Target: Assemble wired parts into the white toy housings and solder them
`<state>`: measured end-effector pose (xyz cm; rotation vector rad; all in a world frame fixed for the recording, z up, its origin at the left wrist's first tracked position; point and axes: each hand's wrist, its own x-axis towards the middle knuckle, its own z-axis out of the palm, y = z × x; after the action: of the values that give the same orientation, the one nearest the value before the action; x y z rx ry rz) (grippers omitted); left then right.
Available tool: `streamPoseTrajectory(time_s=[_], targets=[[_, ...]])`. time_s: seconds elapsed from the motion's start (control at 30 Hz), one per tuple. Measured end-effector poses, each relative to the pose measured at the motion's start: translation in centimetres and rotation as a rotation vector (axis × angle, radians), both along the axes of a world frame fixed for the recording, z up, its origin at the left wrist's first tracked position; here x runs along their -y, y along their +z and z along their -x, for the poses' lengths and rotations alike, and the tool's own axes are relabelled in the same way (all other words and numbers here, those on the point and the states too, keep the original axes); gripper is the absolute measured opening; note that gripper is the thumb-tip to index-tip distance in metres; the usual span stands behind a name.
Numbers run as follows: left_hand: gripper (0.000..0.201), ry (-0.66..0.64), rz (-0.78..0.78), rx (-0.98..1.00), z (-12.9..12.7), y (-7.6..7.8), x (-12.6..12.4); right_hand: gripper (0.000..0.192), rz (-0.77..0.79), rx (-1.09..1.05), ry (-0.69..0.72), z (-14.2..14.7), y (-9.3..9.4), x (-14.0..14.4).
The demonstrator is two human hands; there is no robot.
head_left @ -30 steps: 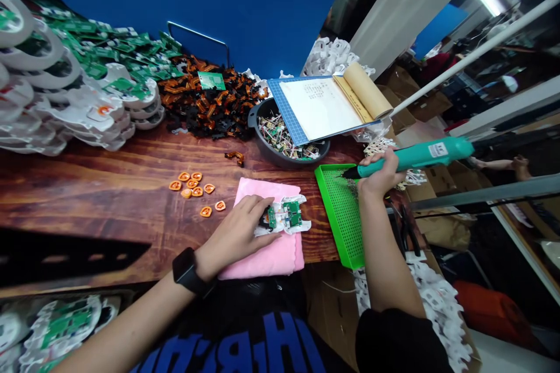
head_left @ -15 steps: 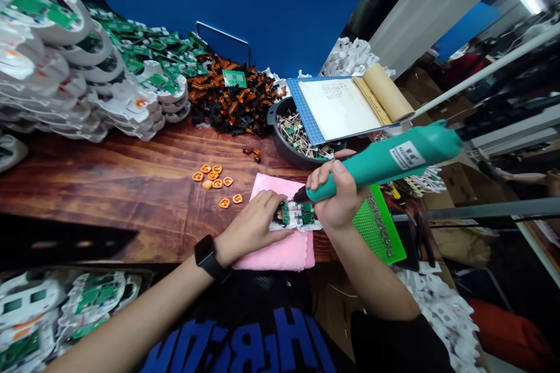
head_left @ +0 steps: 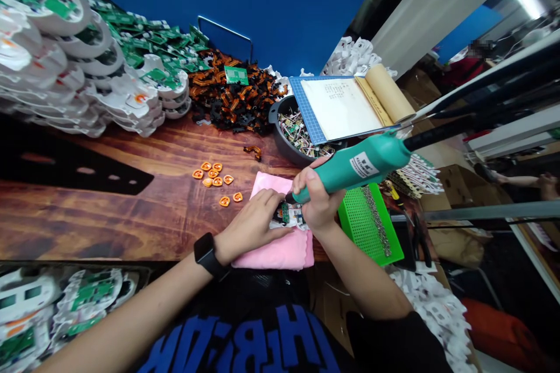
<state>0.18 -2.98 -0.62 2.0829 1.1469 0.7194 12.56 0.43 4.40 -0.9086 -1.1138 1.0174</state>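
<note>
My left hand (head_left: 251, 226) presses flat on a small white part with a green circuit board (head_left: 291, 215), which lies on a pink cloth (head_left: 280, 250) at the table's near edge. A black watch is on that wrist. My right hand (head_left: 317, 198) grips a teal electric screwdriver (head_left: 354, 166) whose dark tip points down at the left end of the board, between my two hands. The board is mostly hidden by my fingers.
A green perforated tray (head_left: 370, 224) lies right of the cloth. Small orange pieces (head_left: 214, 178) sit left of it. Behind are a dark bowl of parts (head_left: 291, 134), an open notebook (head_left: 341, 105), a black-and-orange heap (head_left: 236, 99) and stacked white shells (head_left: 87, 81).
My right hand has carried the screwdriver from the green tray leftward to the board, and its tip now sits at the board's left end. My left hand keeps holding the part.
</note>
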Motion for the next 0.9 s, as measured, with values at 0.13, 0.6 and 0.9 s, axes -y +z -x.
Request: streamPoseTrajectory(time_s=[0.13,0.6,0.9], targets=[[0.052,-0.001,-0.014,-0.005,0.0,0.0,0.0,0.028,-0.022,-0.002,0.053,-0.2,0.4,0.2],[0.047,-0.001,-0.048,0.007,0.2,-0.2,-0.2,0.017,-0.224,-0.054,-0.613,-14.6,2.9,-8.2],[0.05,0.007,-0.058,-0.019,0.2,-0.4,-0.4,0.027,-0.198,-0.041,-0.655,-15.6,-0.2,-9.1]])
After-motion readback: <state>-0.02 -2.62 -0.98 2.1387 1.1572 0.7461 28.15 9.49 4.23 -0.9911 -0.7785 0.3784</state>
